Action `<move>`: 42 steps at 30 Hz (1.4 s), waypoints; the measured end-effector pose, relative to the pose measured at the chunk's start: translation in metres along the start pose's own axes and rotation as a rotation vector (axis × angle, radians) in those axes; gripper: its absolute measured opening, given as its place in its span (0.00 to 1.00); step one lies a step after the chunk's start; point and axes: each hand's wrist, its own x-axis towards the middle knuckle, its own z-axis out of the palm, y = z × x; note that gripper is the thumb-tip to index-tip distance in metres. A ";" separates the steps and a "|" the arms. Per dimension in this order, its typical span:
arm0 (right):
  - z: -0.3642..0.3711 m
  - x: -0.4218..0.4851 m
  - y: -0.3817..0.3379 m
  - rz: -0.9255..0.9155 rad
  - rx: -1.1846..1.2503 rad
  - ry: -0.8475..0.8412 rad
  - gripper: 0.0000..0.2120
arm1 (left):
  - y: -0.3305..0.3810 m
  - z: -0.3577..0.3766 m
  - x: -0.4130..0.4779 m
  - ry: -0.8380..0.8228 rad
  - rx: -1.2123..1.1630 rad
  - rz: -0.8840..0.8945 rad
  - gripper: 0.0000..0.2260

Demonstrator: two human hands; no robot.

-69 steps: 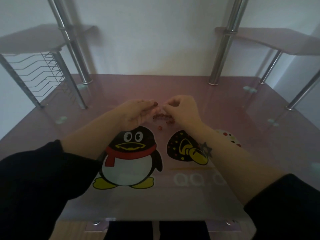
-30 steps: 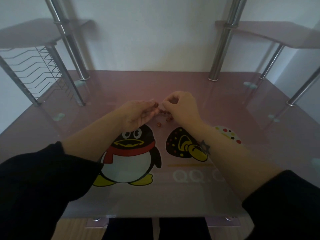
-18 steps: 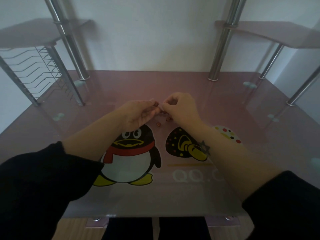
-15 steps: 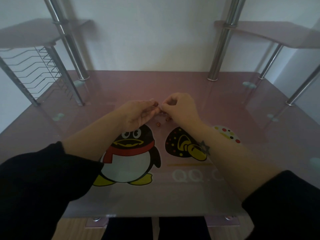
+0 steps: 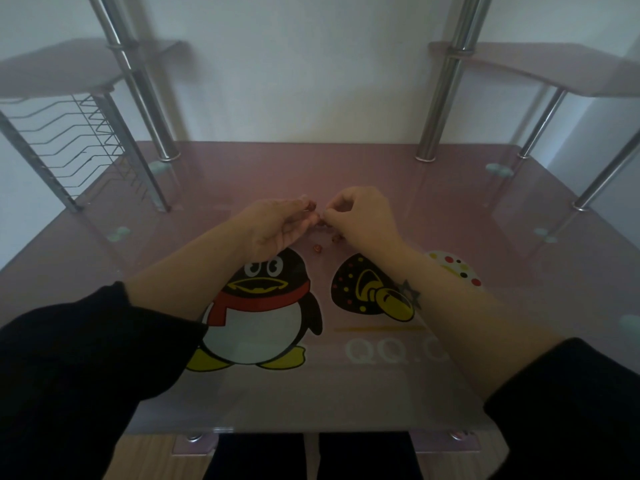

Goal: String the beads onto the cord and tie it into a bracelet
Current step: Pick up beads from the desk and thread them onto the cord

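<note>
Hands meet mid-table (image 5: 450,202). Left hand (image 5: 277,225) pinches a red bead (image 5: 312,204) at its fingertips. Right hand (image 5: 363,220), fingers curled, pinches a second bead (image 5: 321,222) just beside. Loose beads (image 5: 317,248) lie nearer; cord too thin to make out.

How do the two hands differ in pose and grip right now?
The left hand has its fingers stretched nearly straight; the right hand has its fingers curled, its back to the camera. The left hand pinches a single red bead at its fingertips; the right hand pinches the bead strand. Both are held close together, fingertips nearly meeting.
</note>
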 end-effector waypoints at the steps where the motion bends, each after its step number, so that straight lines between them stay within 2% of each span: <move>1: 0.000 0.000 0.000 0.003 -0.003 -0.003 0.04 | 0.000 0.000 0.000 0.003 0.005 -0.001 0.06; 25: -0.001 0.000 -0.003 -0.024 0.058 0.039 0.05 | -0.002 0.001 -0.005 0.013 0.008 -0.014 0.07; 34: -0.002 -0.002 -0.002 -0.007 0.067 0.014 0.03 | -0.005 -0.001 -0.003 0.008 -0.068 0.077 0.08; 38: -0.001 -0.003 -0.002 -0.014 0.078 0.035 0.04 | -0.005 0.000 -0.005 0.000 0.031 0.137 0.10; 42: -0.001 -0.003 -0.003 -0.016 0.086 0.046 0.04 | -0.006 0.001 -0.007 0.138 0.321 0.276 0.10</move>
